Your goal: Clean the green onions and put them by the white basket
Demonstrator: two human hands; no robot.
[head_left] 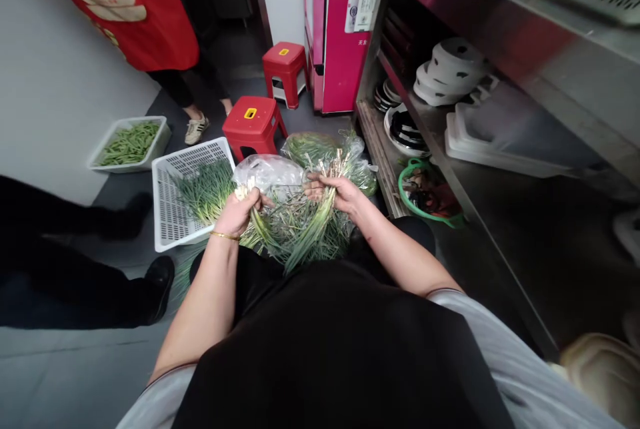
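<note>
My left hand (239,212) is closed round a small bunch of scallions (259,223), white ends up and green leaves hanging down. My right hand (337,192) holds a second bunch of scallions (325,212), its brownish root ends pointing up and its leaves trailing toward my lap. Between and below both hands lies a loose heap of scallions (295,215). Just left of my left hand, more scallions (207,185) lie in a white slatted basket (165,199). Beyond my hands is a clear plastic bag (270,172), with bagged greens (315,147) beside it.
Two red stools (253,123) stand ahead. A tub of green beans (130,142) sits at the left wall. A person in a red apron (160,22) stands ahead; another person's dark shoe (160,285) is at left. Metal shelving (480,242) with a green basket (407,199) runs along the right.
</note>
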